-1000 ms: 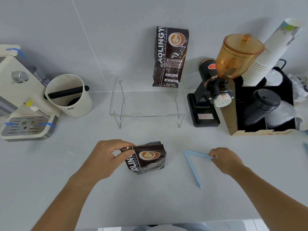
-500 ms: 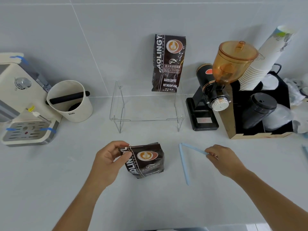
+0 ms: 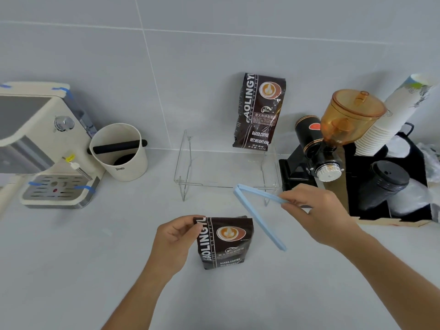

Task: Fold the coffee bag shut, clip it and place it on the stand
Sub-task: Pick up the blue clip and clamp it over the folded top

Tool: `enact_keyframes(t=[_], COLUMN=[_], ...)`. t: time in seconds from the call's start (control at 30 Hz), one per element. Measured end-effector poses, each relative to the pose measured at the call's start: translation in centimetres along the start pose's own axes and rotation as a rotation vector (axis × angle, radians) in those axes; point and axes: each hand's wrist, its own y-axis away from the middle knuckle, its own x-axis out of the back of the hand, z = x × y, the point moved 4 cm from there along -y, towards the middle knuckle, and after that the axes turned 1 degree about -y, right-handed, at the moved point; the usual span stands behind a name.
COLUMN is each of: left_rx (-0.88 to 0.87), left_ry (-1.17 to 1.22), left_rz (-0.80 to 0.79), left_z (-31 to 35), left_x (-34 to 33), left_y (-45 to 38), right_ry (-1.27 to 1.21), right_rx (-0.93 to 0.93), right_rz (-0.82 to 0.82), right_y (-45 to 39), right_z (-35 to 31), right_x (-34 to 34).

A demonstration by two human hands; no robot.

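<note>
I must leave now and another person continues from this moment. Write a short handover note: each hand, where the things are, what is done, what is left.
Left hand: pinches the folded top corner of the coffee bag, which stands on the counter.
Right hand: holds the blue clip by one arm, lifted, open in a V, just right of the bag top.
Clear stand: behind the bag, with a second, taller coffee bag at its back right.
Done: top folded down, clip picked up.
Left: slide the clip over the fold, snap it shut, set the bag on the stand.
</note>
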Motion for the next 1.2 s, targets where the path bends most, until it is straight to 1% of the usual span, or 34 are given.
enact_keyframes(t=[0.1, 0.23, 0.37, 0.47, 0.67, 0.8, 0.9, 0.97, 1.1, 1.2], left_rx=[0.002, -0.006, -0.044, -0.069, -0.157, -0.181, -0.194, -0.202, -0.222, -0.258], left_ry=[0.016, -0.025, -0.166, -0.214, -0.241, -0.223, -0.208, -0.218, -0.256, -0.314], left_rz=[0.000, -0.043, -0.048, -0.059, -0.064, -0.057, -0.050, -0.044, -0.029, -0.013], left_z=[0.2, 0.3, 1.1, 1.5, 0.7, 0.3, 0.0, 0.0, -0.1, -0.1], left_x=[0.0, 0.5, 0.5, 0.4, 1.1, 1.1, 1.3, 1.4, 1.3, 1.2], left_y=[-0.1, -0.1, 0.1, 0.3, -0.4, -0.7, -1.0, -1.1, -1.0, -0.9], right_ry=[0.035, 0.072, 0.117, 0.163, 0.152, 0.161, 0.120, 0.094, 0.078, 0.091], right_rx=[0.099, 0.153, 0.200, 0.216, 0.226, 0.170, 0.120, 0.053, -0.082, -0.089], right_rz=[-0.079, -0.202, -0.339, -0.429, -0.512, -0.562, -0.555, -0.571, -0.658, -0.673], right_y=[-1.6, -3.5, -5.1, -6.1, -6.6, -6.5, -6.3, -5.9, -4.2, -2.6], right_z=[-2.2, -3.9, -5.2, -6.0, -6.6, -6.3, -6.1, -6.0, -5.3, -5.2], right_x=[-0.7, -2.3, -3.5, -4.3, -5.2, -5.4, -5.2, -4.8, -4.1, -4.3])
